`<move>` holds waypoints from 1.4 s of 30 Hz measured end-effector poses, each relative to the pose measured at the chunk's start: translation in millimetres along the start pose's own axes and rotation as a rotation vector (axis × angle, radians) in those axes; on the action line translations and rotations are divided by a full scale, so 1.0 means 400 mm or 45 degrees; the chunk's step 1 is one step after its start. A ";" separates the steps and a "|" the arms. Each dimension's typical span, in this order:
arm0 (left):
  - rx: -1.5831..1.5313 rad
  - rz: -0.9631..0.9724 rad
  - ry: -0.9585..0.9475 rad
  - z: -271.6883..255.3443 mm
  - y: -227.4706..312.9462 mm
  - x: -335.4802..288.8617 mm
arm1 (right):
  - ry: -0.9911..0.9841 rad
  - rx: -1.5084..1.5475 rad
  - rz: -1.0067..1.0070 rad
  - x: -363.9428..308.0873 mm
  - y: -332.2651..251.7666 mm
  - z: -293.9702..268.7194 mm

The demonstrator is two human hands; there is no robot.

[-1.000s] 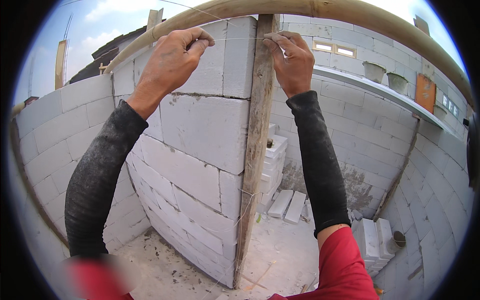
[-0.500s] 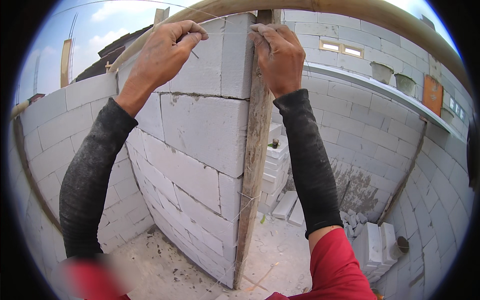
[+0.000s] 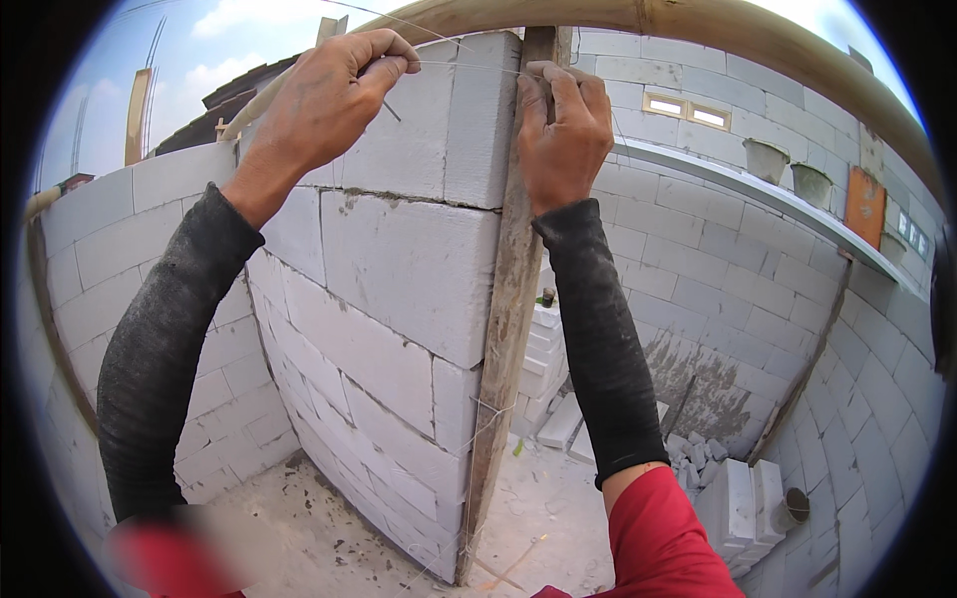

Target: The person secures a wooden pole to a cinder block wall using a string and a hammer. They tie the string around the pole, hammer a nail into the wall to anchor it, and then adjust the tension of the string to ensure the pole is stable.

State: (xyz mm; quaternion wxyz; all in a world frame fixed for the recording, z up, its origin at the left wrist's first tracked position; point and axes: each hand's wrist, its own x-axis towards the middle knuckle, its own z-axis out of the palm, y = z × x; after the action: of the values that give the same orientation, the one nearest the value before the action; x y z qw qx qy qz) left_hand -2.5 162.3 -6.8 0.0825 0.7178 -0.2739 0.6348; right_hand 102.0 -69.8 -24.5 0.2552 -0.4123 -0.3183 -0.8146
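Observation:
My left hand (image 3: 324,110) is raised before the upper part of a white block wall (image 3: 399,269), its thumb and fingers pinched together. A thin dark nail (image 3: 391,112) sticks out below those fingertips. A fine pale string (image 3: 469,66) stretches from this hand across to the right one. My right hand (image 3: 566,135) is closed at the upper end of an upright wooden post (image 3: 513,289), its fingertips pinching the string against or close to the wood. Its exact grip is partly hidden by the fingers. The post stands along the wall's end.
A thick bamboo pole (image 3: 698,22) crosses overhead. Behind the post are stacked white blocks (image 3: 543,349) and broken pieces (image 3: 698,453). More blocks (image 3: 740,503) stand at the lower right. Buckets (image 3: 766,161) sit on a long ledge (image 3: 728,177). String (image 3: 488,407) is wrapped lower round the post.
My right hand has shifted slightly right onto the post, and the string between my hands spans a longer gap. My left hand keeps its pinch. The whole view has shifted a little.

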 end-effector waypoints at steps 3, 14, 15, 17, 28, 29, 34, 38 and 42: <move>-0.046 -0.074 -0.089 -0.015 0.012 0.003 | 0.035 -0.045 -0.013 -0.002 0.001 -0.001; -0.253 -0.162 0.227 -0.023 0.038 0.003 | 0.048 0.081 0.057 0.012 0.011 0.010; -0.293 -0.165 0.221 -0.022 0.042 0.003 | 0.055 0.117 0.075 0.013 0.016 0.013; -0.376 -0.174 0.209 -0.016 0.053 0.005 | 0.066 0.166 0.107 0.016 0.025 0.023; -0.187 -0.319 0.227 0.016 0.027 0.033 | 0.121 0.183 0.102 0.018 0.035 0.037; -0.208 -0.396 0.179 0.016 0.030 0.032 | 0.118 0.183 0.104 0.017 0.038 0.036; -0.187 -0.241 0.248 0.017 0.002 0.035 | 0.151 0.273 0.102 0.020 0.034 0.048; -0.129 -0.251 0.096 0.013 0.031 0.006 | 0.060 0.139 0.044 0.016 0.047 0.031; -0.128 -0.110 -0.061 -0.020 -0.103 -0.012 | 0.018 0.040 -0.032 0.031 0.026 0.028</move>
State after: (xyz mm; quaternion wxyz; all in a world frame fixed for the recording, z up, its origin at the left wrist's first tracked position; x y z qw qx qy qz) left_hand 10.9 201.8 -0.5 0.1391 0.7389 -0.2761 0.5988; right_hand 108.2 -70.4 -6.0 0.2534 -0.3985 -0.3344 -0.8155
